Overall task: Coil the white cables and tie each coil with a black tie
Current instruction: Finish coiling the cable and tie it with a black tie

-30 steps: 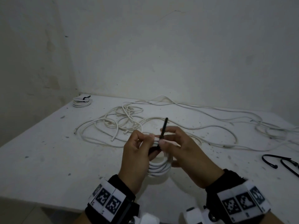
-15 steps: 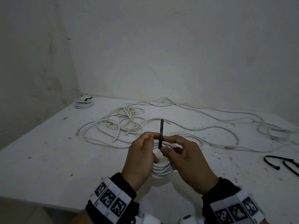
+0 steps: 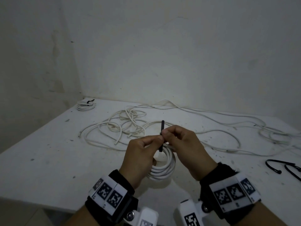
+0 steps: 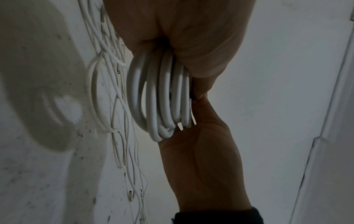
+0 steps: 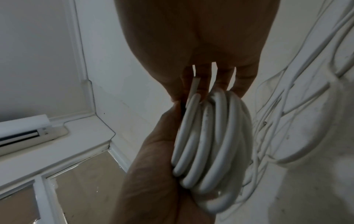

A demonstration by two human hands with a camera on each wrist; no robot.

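white coil (image 3: 164,168) | several round loops, upright | both hands' fingers pinch black tie (image 3: 162,130) at top

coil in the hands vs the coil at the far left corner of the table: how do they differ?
The held coil hangs upright above the table, gripped by the left hand and right hand; the corner coil lies flat, untouched. The held coil's black tie stands straight between the fingertips, not yet closed; the corner coil's tie appears already fastened around it. Both are white cable wound in several loops.
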